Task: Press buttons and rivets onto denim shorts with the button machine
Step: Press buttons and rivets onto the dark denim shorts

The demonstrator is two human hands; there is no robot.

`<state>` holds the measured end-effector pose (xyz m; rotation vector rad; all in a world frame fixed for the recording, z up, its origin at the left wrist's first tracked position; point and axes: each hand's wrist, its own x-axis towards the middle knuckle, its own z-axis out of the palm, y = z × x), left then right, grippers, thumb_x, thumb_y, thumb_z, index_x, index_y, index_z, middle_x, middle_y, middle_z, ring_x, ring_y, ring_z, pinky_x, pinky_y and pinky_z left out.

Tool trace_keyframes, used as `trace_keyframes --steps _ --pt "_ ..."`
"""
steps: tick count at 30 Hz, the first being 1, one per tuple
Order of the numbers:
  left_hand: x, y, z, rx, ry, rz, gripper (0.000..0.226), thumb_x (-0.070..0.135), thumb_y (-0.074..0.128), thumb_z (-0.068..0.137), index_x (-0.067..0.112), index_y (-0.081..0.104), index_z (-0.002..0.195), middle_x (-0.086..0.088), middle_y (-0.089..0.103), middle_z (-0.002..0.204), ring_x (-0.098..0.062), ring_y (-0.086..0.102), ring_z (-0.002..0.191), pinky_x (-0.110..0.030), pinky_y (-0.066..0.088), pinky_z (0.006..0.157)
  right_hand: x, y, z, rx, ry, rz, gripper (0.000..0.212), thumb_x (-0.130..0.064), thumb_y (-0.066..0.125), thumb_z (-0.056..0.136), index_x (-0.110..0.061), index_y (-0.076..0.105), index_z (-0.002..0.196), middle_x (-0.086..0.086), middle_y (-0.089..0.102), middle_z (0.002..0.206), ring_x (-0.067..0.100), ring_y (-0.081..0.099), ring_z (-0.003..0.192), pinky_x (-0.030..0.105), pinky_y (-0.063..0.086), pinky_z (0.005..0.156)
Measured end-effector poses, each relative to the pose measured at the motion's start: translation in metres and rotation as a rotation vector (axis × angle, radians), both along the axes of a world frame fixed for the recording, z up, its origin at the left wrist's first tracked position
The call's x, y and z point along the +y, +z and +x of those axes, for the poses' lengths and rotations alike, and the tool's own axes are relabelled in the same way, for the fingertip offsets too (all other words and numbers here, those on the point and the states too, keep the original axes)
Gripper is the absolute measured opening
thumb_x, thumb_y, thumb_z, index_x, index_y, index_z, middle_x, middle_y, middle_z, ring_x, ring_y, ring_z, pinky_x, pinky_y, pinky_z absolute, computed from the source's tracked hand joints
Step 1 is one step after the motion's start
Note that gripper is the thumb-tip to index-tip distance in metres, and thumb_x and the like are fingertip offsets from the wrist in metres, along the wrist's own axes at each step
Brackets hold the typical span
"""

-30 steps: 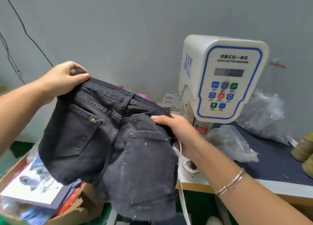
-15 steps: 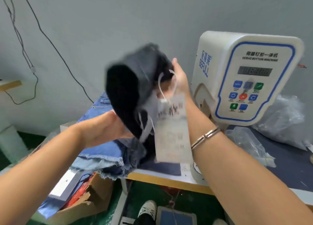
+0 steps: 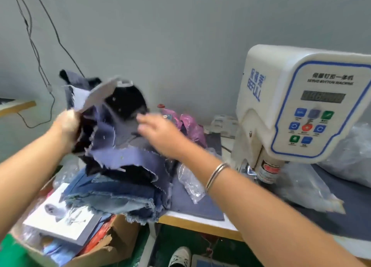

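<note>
My left hand (image 3: 67, 124) grips the dark shorts (image 3: 118, 130) over the pile; my right hand (image 3: 160, 132), fingers loose, reaches in. Next: spread them toward the button machine (image 3: 297, 106).

It was a garment workshop — a white servo button machine (image 3: 297, 106) stood on the bench (image 3: 200, 223), stacked denim shorts (image 3: 112, 196) lay beside it, and clear bags (image 3: 190, 183) held what were probably metal fasteners.

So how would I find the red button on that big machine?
Find the white button machine on the right of the table. On its blue-outlined front panel, under the grey display, sit small buttons. The red button is in the middle, the only red one among blue and green.
</note>
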<state>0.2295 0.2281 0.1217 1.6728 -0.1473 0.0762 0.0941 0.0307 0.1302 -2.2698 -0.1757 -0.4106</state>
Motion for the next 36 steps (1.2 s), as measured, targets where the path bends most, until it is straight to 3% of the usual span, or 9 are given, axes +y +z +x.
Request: trace_keyframes --steps 3,7,10,14,20,23,27,32,36 --pt "-0.002 -0.021 -0.012 0.103 -0.162 0.023 0.022 0.021 0.044 0.102 0.016 0.061 0.115 -0.008 0.068 0.092 -0.015 0.062 0.068 -0.027 0.048 0.061 0.010 -0.088 -0.002 0.391 0.129 -0.578 0.052 -0.059 0.036 0.094 -0.036 0.041 0.140 0.004 0.017 0.158 0.029 0.002 0.145 0.070 -0.004 0.108" --pt "-0.030 -0.005 -0.037 -0.051 -0.439 -0.005 0.024 0.008 0.044 0.097 0.018 0.061 0.111 0.005 0.074 0.093 -0.001 0.069 0.075 -0.011 0.052 0.064 0.011 -0.114 0.003 0.435 0.130 -0.574 0.058 -0.071 0.029 0.089 -0.049 0.029 0.143 -0.008 -0.004 0.161 0.017 -0.018 0.145 0.070 -0.014 0.104" --pt "-0.052 -0.012 -0.055 -0.372 -0.959 0.737 0.046 0.018 0.050 0.094 0.036 0.051 0.136 0.021 0.028 0.153 0.011 0.027 0.136 -0.011 0.024 0.109 0.016 -0.097 -0.003 0.443 0.151 -0.523 0.056 -0.067 0.030 0.091 -0.045 0.035 0.142 -0.002 0.011 0.160 0.023 0.001 0.147 0.055 0.001 0.115" --pt "-0.056 -0.060 -0.057 -0.399 -0.968 1.451 0.062 0.015 0.036 0.102 0.051 0.013 0.147 0.014 -0.025 0.156 -0.006 -0.020 0.144 -0.046 -0.010 0.119 0.001 -0.091 -0.041 0.423 0.267 -0.557 0.052 -0.045 0.044 0.096 -0.019 0.044 0.142 0.009 0.040 0.148 0.028 0.036 0.133 0.043 0.033 0.106" --pt "-0.039 -0.050 -0.052 -0.174 -1.015 1.072 0.056 0.039 0.058 0.090 0.054 0.035 0.139 0.024 -0.001 0.157 0.012 0.005 0.140 -0.030 0.009 0.117 -0.028 -0.087 -0.073 -0.217 -0.173 0.010 0.018 -0.019 0.056 0.091 -0.018 0.073 0.099 -0.004 0.061 0.105 0.011 0.053 0.103 0.020 0.042 0.090" --pt "-0.042 -0.036 -0.045 -0.084 -0.591 0.556 0.062 0.065 0.061 0.078 0.038 0.053 0.134 0.014 0.039 0.148 0.009 0.037 0.129 -0.024 0.026 0.105 -0.038 -0.085 -0.060 0.043 -0.345 0.340 0.039 -0.034 0.061 0.089 -0.034 0.053 0.127 -0.006 0.043 0.129 0.011 0.041 0.119 0.025 0.033 0.102" --pt "-0.048 -0.063 -0.027 0.006 -0.082 0.817 0.043 0.028 0.064 0.091 0.011 0.056 0.130 -0.013 0.059 0.128 -0.029 0.054 0.119 -0.033 0.039 0.098 -0.029 -0.096 -0.045 0.335 -0.281 0.556 0.075 -0.033 0.062 0.088 -0.036 0.016 0.149 -0.004 0.034 0.149 0.011 0.046 0.124 0.025 0.039 0.100" --pt "-0.038 -0.050 -0.009 -0.230 0.101 0.511 0.027 0.018 0.058 0.088 0.033 0.060 0.110 -0.003 0.067 0.101 -0.031 0.060 0.102 -0.038 0.042 0.085 -0.009 -0.097 -0.029 0.104 -0.205 0.437 0.078 -0.024 0.056 0.092 -0.042 0.007 0.150 -0.018 0.029 0.148 -0.009 0.038 0.117 0.013 0.032 0.098" --pt "-0.023 -0.056 -0.005 -0.102 0.138 1.116 0.051 0.020 0.054 0.088 0.031 0.046 0.137 -0.008 0.049 0.136 -0.032 0.042 0.126 -0.043 0.029 0.103 -0.006 -0.095 -0.040 0.202 -0.198 0.228 0.071 -0.033 0.054 0.093 -0.033 0.014 0.151 -0.008 0.032 0.134 0.011 0.048 0.100 0.026 0.042 0.092"
